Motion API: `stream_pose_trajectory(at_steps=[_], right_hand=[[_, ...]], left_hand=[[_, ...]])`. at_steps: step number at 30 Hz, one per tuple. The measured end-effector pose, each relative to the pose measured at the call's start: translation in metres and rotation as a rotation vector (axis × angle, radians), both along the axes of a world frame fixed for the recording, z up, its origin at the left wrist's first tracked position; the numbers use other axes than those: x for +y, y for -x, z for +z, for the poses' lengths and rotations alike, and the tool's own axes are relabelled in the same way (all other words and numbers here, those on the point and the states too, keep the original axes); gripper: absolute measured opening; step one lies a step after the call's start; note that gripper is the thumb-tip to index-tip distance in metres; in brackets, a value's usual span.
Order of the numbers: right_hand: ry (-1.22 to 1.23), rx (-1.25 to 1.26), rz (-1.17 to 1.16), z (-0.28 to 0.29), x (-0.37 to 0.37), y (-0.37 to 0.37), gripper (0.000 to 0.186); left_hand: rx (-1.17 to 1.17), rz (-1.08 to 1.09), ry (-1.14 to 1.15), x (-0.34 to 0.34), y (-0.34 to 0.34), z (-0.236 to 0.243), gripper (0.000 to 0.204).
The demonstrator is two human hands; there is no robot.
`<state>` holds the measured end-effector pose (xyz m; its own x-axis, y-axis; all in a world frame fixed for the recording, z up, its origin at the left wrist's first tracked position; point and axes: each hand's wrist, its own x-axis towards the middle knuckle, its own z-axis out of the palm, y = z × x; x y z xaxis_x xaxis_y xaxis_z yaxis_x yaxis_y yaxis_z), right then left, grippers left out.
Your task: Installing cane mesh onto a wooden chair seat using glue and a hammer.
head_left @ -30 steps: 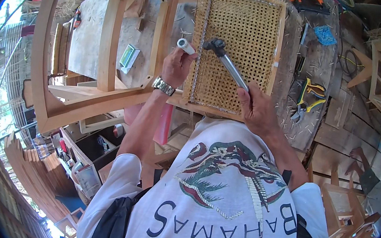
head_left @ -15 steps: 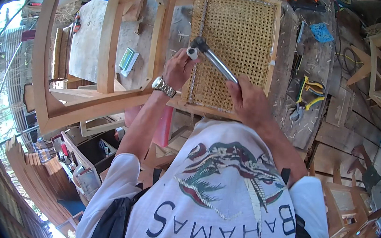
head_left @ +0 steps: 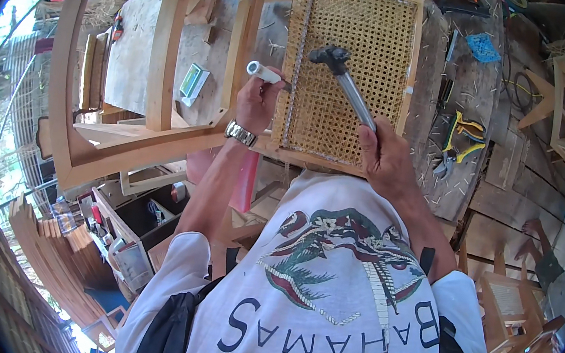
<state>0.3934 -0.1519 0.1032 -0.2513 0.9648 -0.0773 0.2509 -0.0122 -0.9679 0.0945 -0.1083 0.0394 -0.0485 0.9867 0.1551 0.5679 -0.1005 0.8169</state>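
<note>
My left hand [head_left: 256, 104], with a steel watch at the wrist, grips a white cylindrical tool [head_left: 264, 71] at the left edge of a woven cane panel [head_left: 355, 31]. A thin dark part of the tool reaches toward that edge. My right hand [head_left: 386, 153] is closed on the steel handle of a black-headed hammer [head_left: 348, 90], whose head hangs over the panel, right of the white tool and apart from it. The panel lies in a light wooden frame, with a pale line running along its inside border.
An open wooden chair frame [head_left: 161, 79] stands left, beside a green-and-white box [head_left: 193, 82]. Yellow-handled pliers [head_left: 462, 141] and a blue cloth [head_left: 482, 47] lie right on the strewn bench [head_left: 420, 192]. Below left sits a tool box [head_left: 153, 214]. Another person's legs [head_left: 532, 247] show far right.
The hammer came left onto the top of the white tool half a second ago and has since moved back to the right, away from it. My left hand has shifted slightly left.
</note>
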Motion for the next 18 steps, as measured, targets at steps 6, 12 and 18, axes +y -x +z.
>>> stream_pose_trajectory(at_steps=[6,12,18], right_hand=[[0.048,-0.024,0.013,-0.004,-0.01,0.001,0.031],[-0.029,0.012,0.053,0.028,-0.002,-0.001,0.029],[-0.206,0.197,-0.017,-0.011,-0.012,0.014,0.024]], left_hand=[[0.268,-0.121,-0.028,0.002,-0.01,0.013,0.016],[0.364,-0.203,0.011,0.0,-0.019,0.02,0.018],[0.416,-0.202,-0.015,0.003,-0.022,0.022,0.017]])
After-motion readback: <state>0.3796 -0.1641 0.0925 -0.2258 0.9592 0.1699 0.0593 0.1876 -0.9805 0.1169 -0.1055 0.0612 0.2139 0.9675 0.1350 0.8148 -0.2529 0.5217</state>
